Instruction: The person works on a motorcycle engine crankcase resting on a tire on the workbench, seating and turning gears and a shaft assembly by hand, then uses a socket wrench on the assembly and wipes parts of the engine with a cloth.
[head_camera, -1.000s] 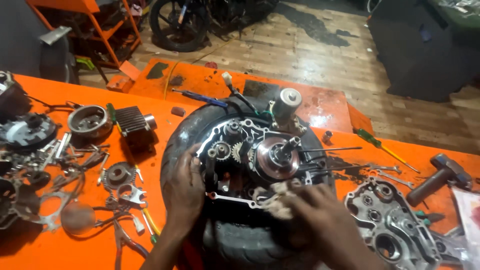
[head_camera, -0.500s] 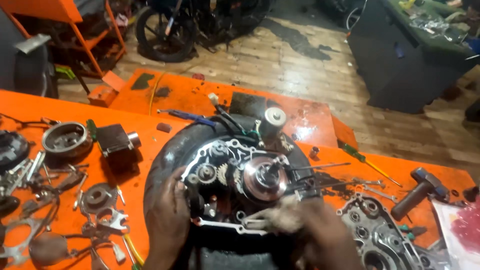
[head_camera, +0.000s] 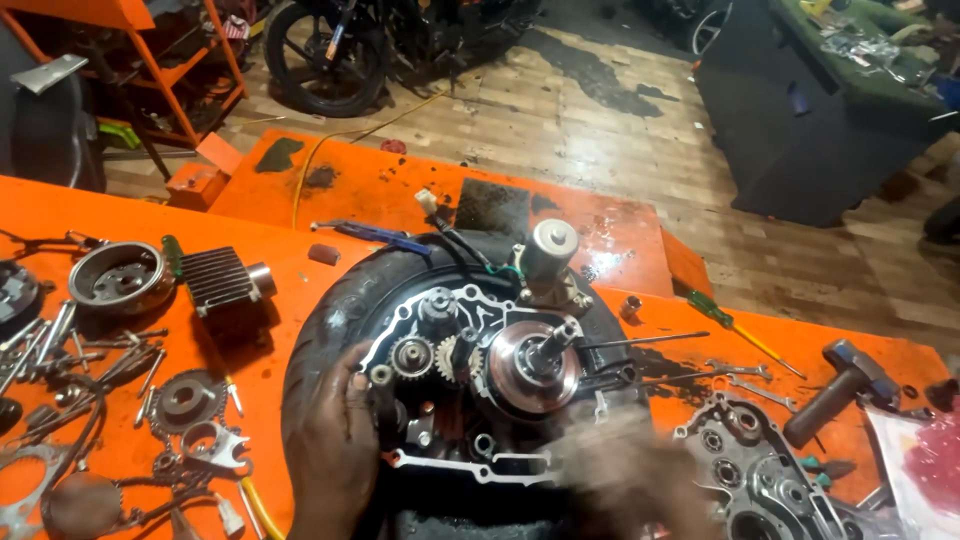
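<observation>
While my left hand (head_camera: 335, 455) grips the engine case (head_camera: 470, 390) edge at 9 o'clock, my right hand (head_camera: 625, 475) blurs at 5, grip unclear. Case sits inside tyre (head_camera: 330, 310); bare orange table (head_camera: 400, 190) at 12.

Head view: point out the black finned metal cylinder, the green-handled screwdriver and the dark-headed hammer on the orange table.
Black finned metal cylinder (head_camera: 222, 281), head view, on its finned side.
Green-handled screwdriver (head_camera: 712, 308), head view, on the green handle.
Dark-headed hammer (head_camera: 826, 405), head view, middle of the handle.

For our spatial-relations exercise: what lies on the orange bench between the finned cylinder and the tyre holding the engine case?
In the head view, a small brownish block lies between the finned cylinder and the tyre.
</observation>
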